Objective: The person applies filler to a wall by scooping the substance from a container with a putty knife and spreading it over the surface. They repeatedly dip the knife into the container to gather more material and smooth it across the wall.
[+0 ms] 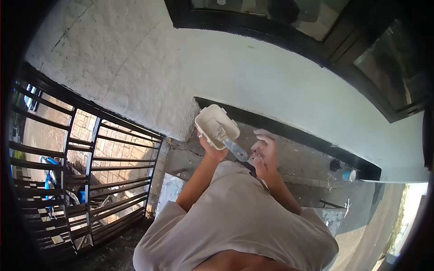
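Observation:
My left hand (212, 148) is wrapped round the underside of an off-white plastic tub (202, 130), held tilted in front of my chest. Whitish paste coats the inside of the tub. A putty knife (236, 150) rests in it, its paste-covered blade inside and its grey handle sticking out over the rim toward me. Just right of the handle's end is my right hand (266, 153), with fingers apart and curved and white smears on the skin. No object shows in its grasp.
A rough plastered wall (117, 54) meets a smoother pale wall (253, 67) with a dark skirting. Black-framed windows (334, 49) are above. Left stands a black barred gate (95, 176), with a blue motorbike (50, 180) beyond. A small blue-and-white container (349, 175) sits by the wall.

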`<state>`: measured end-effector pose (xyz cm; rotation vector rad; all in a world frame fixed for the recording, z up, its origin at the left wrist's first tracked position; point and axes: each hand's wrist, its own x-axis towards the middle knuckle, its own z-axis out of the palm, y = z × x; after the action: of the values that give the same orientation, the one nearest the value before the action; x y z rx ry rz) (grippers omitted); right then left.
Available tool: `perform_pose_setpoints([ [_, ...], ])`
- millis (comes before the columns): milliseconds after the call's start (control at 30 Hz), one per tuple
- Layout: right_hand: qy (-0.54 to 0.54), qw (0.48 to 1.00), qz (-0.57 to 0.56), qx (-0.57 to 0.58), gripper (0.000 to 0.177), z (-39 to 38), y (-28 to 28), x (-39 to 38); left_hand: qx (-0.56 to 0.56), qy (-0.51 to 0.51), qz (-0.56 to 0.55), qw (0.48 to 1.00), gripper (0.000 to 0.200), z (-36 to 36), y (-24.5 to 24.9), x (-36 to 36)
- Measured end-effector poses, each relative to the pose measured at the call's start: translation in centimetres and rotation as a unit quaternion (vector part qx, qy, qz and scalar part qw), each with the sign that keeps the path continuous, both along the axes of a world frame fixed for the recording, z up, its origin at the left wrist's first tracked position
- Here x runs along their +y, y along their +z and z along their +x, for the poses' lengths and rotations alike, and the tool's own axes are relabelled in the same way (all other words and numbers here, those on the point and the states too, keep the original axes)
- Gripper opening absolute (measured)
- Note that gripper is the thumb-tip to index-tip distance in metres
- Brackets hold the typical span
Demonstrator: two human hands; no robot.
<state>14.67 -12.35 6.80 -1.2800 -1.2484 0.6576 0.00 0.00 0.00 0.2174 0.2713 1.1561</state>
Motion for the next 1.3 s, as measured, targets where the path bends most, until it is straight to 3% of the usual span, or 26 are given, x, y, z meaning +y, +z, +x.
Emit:
perform_pose_setpoints([
  [67,-0.056,0.989,-0.136,0.028,0.057,1.8,-1.7,-1.0,-0.018,-0.032,0.025,0.999,0.075,-0.8,-0.2,-0.5],
  [100,-0.039,0.959,-0.247,-0.137,0.047,4.4,-2.3,-2.9,-0.014,-0.034,0.002,0.999,0.074,-0.1,0.1,-1.8],
  [133,-0.021,0.895,-0.332,-0.297,0.044,6.1,-3.2,-3.2,-0.008,-0.035,-0.004,0.999,0.073,-0.2,0.1,-1.2],
  [167,0.063,0.845,-0.424,-0.320,0.047,7.0,-3.2,-3.7,-0.003,-0.037,-0.012,0.999,0.072,-0.3,-0.1,-0.8],
  [200,0.147,0.783,-0.504,-0.334,0.052,7.1,-3.4,-3.5,0.003,-0.033,-0.021,0.999,0.069,-0.8,-0.2,0.1],
  [300,0.219,0.740,-0.614,-0.165,0.062,7.7,-4.2,-4.3,0.006,-0.006,-0.065,0.998,0.070,-0.5,-1.0,0.3],
  [500,0.269,0.681,-0.663,-0.158,0.075,7.6,-2.5,-3.0,0.013,-0.015,-0.071,0.997,0.073,0.1,-0.9,0.0],
  [600,0.285,0.662,-0.669,-0.183,0.077,7.4,-3.5,-2.5,0.012,-0.030,-0.033,0.999,0.074,-0.1,-1.3,0.2],
  [700,0.302,0.650,-0.684,-0.137,0.078,7.8,-5.4,-2.1,0.001,-0.048,-0.054,0.997,0.079,-0.1,-1.2,0.3],
  [867,0.319,0.651,-0.679,-0.116,0.076,8.2,-4.1,-1.4,0.061,0.001,-0.014,0.998,0.077,0.3,-0.8,0.9],
  [967,0.333,0.638,-0.683,-0.126,0.072,8.9,-4.1,-1.9,0.085,-0.034,0.012,0.996,0.082,-0.9,-2.7,0.8],
  [1067,0.333,0.659,-0.666,-0.111,0.070,9.7,-4.3,-2.6,0.095,-0.055,0.036,0.993,0.083,-1.2,-3.5,1.0],
  [1300,0.286,0.669,-0.681,-0.084,0.072,10.3,-4.3,-2.7,0.190,-0.042,0.124,0.973,0.083,-1.5,-4.6,1.0],
])
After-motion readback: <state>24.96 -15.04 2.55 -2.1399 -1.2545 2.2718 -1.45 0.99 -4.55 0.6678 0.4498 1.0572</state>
